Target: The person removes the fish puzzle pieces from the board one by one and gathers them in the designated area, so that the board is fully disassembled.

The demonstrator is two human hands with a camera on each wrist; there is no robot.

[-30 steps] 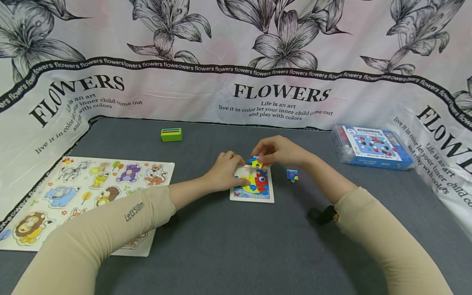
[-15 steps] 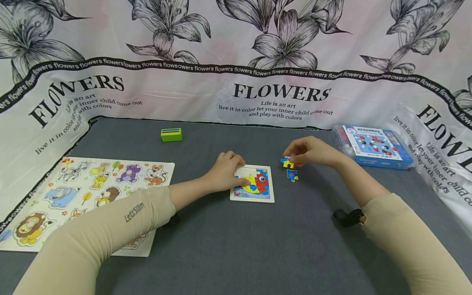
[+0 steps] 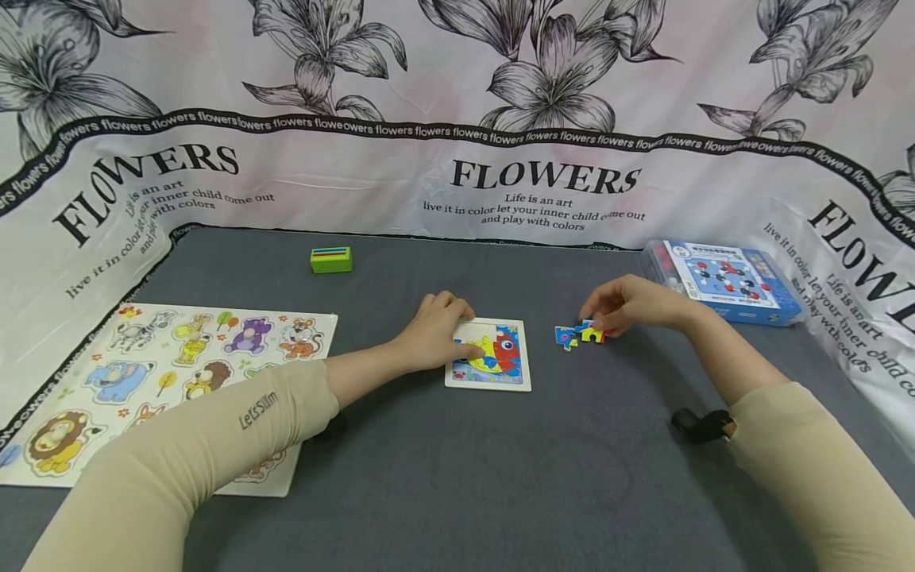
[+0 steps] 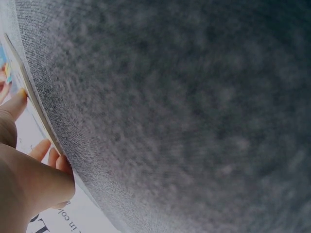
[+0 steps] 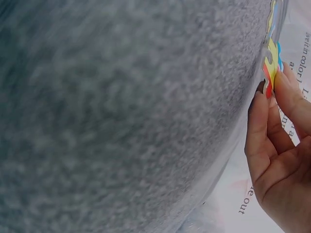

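A small white-framed jigsaw puzzle (image 3: 509, 357) with a red and yellow fish lies mid-table in the head view. My left hand (image 3: 434, 332) rests over its left side, thumb on the picture and fingers at the far-left corner. In the left wrist view that hand (image 4: 34, 170) lies along the pale edge of the board (image 4: 36, 99). To the right, my right hand (image 3: 629, 306) pinches a yellow, blue and red puzzle piece (image 3: 590, 332) between thumb and fingers. A mostly blue piece (image 3: 566, 338) lies just left of it. The right wrist view shows the pinched piece (image 5: 270, 63) edge-on, low over the cloth.
A large board with animal pictures (image 3: 239, 334) lies at the left, partly under the left forearm. A small green box (image 3: 331, 260) stands at the back. A blue and clear plastic case (image 3: 743, 286) sits behind the right hand. A flower-printed curtain (image 3: 429, 175) closes the back.
My right hand has carried the pinched piece from the puzzle's far edge to the right, then down beside the loose blue piece. My left hand has stayed in place.
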